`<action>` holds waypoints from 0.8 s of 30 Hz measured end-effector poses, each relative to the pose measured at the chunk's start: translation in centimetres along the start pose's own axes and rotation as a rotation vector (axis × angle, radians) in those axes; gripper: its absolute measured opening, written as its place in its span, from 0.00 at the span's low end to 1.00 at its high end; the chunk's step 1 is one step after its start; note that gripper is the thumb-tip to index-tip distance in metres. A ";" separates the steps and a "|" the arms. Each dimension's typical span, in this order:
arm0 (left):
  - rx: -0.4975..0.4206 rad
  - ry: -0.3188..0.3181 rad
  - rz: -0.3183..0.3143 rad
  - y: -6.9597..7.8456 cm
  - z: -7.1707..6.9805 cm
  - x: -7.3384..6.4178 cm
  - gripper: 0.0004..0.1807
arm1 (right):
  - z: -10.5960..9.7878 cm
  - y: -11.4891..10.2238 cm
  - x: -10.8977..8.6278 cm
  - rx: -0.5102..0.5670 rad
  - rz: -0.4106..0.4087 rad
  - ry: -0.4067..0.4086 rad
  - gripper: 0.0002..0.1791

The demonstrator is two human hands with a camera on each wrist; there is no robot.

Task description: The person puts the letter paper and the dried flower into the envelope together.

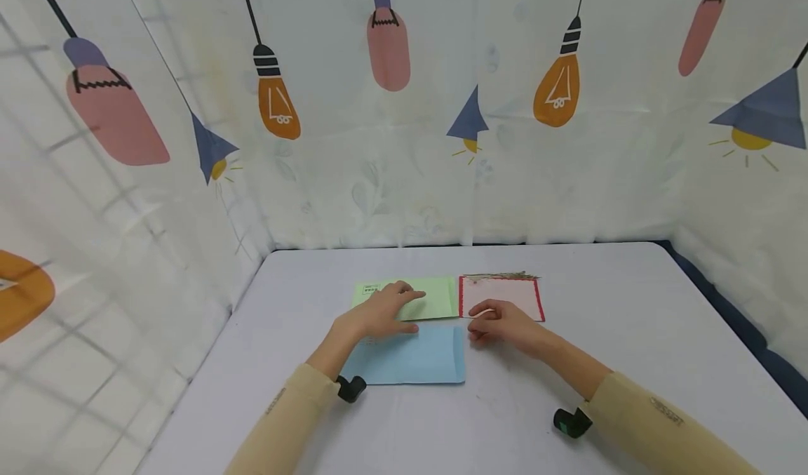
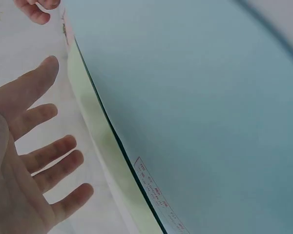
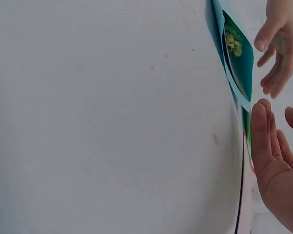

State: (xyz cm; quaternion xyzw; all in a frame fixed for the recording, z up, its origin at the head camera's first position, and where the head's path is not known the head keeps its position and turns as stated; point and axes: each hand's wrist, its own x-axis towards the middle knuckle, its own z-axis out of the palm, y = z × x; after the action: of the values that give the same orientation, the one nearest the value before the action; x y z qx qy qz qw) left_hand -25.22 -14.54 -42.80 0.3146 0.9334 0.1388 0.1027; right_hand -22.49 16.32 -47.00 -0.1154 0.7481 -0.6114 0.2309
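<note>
"Envelopes on the bench: how placed?"

"Blue envelope near and left of centre, lying flat, right-hand mouth gaping. Green envelope just beyond, on the far side."

"Anything inside the blue one?"

"Yes: yellow-green leafy bits, just within the mouth, plain from the right wrist."

"And inside the green?"

"Cannot tell. Same for the red-edged card or envelope, just right of the green, with a dry sprig along its far edge."

"Hands?"

"Left hand over the green and blue envelopes, fingers spread; contact with paper hard to judge. Right hand just right of the blue mouth, near the red-edged piece, fingers loosely bent together, thumb apart."
</note>
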 end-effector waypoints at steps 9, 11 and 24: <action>-0.007 -0.011 -0.076 -1.9 0.0 2.4 0.40 | -0.3 -0.4 2.2 0.102 0.007 0.062 0.23; -0.005 -0.020 -0.088 -2.3 0.1 2.7 0.42 | -0.2 -0.4 2.5 0.099 0.007 0.078 0.23; -0.010 -0.101 -0.134 -3.6 0.2 3.5 0.51 | 0.5 -0.9 5.2 0.101 0.018 0.159 0.20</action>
State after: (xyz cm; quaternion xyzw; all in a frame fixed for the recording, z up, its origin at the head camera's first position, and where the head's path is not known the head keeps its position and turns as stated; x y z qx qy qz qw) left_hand -29.92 -15.15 -44.49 0.2575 0.9453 0.1201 0.1604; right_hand -26.85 13.35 -47.28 -0.0479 0.7333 -0.6534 0.1820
